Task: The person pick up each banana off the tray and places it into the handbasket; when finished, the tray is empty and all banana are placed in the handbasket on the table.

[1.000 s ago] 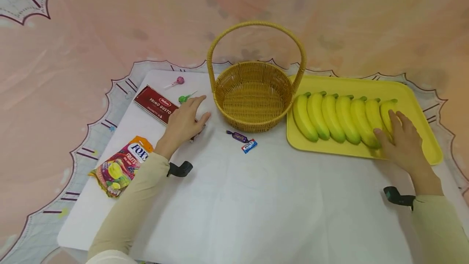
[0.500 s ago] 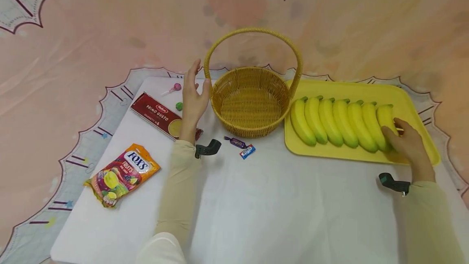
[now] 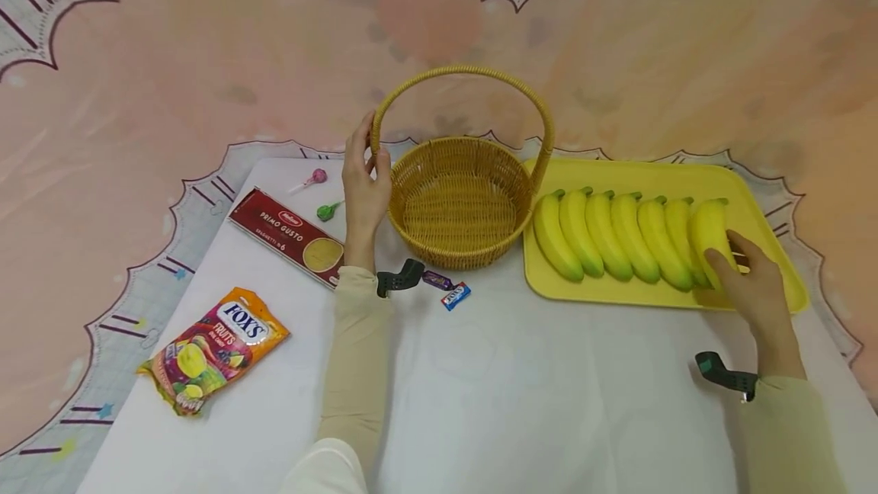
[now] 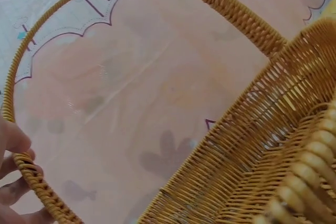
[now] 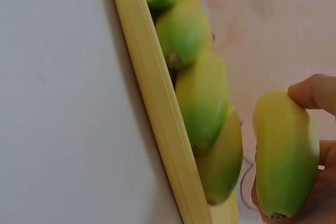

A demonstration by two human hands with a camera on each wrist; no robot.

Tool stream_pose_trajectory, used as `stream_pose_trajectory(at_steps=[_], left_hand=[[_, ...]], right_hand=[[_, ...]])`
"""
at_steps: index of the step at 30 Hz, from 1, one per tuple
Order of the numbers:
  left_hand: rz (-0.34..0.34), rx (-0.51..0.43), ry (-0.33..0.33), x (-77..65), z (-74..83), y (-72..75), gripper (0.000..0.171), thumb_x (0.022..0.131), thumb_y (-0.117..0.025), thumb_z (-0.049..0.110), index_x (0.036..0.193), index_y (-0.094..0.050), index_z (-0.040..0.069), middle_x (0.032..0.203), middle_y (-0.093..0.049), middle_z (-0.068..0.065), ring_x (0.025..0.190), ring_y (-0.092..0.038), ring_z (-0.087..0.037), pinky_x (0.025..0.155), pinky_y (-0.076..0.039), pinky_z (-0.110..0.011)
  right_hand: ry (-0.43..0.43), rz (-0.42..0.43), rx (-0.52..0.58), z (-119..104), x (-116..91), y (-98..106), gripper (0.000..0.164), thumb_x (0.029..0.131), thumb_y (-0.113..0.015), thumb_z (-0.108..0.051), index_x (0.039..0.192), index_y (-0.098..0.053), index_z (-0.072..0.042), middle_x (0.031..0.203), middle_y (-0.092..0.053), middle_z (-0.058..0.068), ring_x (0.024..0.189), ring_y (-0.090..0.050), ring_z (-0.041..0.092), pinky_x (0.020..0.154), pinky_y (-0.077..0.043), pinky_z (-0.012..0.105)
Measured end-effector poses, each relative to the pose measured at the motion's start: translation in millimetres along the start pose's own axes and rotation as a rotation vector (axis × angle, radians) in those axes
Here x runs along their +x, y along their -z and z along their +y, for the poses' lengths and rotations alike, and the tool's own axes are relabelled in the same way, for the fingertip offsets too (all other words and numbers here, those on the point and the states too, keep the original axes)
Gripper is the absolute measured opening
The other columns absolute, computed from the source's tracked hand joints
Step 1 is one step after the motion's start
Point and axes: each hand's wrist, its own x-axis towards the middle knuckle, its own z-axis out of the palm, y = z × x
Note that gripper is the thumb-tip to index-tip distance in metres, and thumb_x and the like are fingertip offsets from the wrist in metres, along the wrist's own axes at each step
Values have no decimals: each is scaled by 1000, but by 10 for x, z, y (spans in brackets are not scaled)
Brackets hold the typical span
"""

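Observation:
My left hand (image 3: 365,193) holds the left side of the wicker basket's handle (image 4: 31,174), fingers behind it and thumb in front. The tan basket (image 3: 466,254) stands upright, its bowl bare inside. On the right, my right hand (image 3: 754,288) grips a yellow banana (image 3: 709,238) with a green tip, thumb on one side and fingers on the other. In the right wrist view this banana (image 5: 286,156) is up clear of the others. Several more bananas (image 3: 617,238) lie side by side on the yellow tray (image 3: 617,290).
Left of the basket lie a red spaghetti box (image 3: 284,231), a pink lollipop (image 3: 318,176) and a green lollipop (image 3: 328,211). A Fox's candy bag (image 3: 216,349) is nearer the front left. Two small wrapped candies, one purple (image 3: 437,280) and one blue (image 3: 456,296), lie before the basket.
My left hand has moved from over the spaghetti box to the basket handle and taken hold of it. The right hand has gripped the rightmost banana and raised it off the tray.

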Motion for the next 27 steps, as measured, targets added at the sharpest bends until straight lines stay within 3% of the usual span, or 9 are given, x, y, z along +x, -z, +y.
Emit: stream_pose_trajectory(at_steps=[5,8,11,16,23,27], left_hand=[[-60,24,1,-14,133,81,47,94,-46,0,141,-40,2,135,-47,-20,123,-48,-34,99,-46,-50],[-71,36,5,-14,147,97,47,95,-46,0,142,-41,3,136,-48,-19,122,-49,-32,98,-46,-50],[-77,40,8,-15,145,105,48,95,-47,0,142,-41,4,138,-47,-18,123,-49,-32,98,-46,-50],[-95,46,26,-37,139,110,49,95,-47,1,143,-39,5,143,-43,-15,127,-47,-30,99,-46,-50],[-107,47,32,20,-192,99,51,96,-49,8,145,-39,18,147,-42,-4,130,-46,-21,98,-46,-48],[-107,45,30,15,-238,132,51,97,-49,11,145,-38,24,146,-42,3,128,-46,-16,99,-47,-44]], right_hand=[[106,15,13,-204,-198,-174,66,96,-47,-40,151,-23,-12,146,-35,24,112,-40,14,79,-33,13],[193,6,14,-359,-312,-274,64,96,-51,-35,149,-27,-9,138,-42,24,101,-35,-7,74,-33,7],[301,-23,21,-529,-407,-367,63,94,-56,-27,148,-30,-6,130,-47,22,98,-33,-14,73,-35,7],[419,-73,14,-818,-531,-496,62,92,-59,-20,148,-33,-11,123,-50,13,101,-37,-11,77,-36,10],[540,-161,30,-1255,-575,-767,62,91,-61,-20,147,-35,-13,126,-52,12,110,-47,21,82,-39,18],[569,-204,51,-1482,-505,-956,62,91,-62,-24,146,-36,-13,126,-53,9,111,-49,23,84,-42,27]])
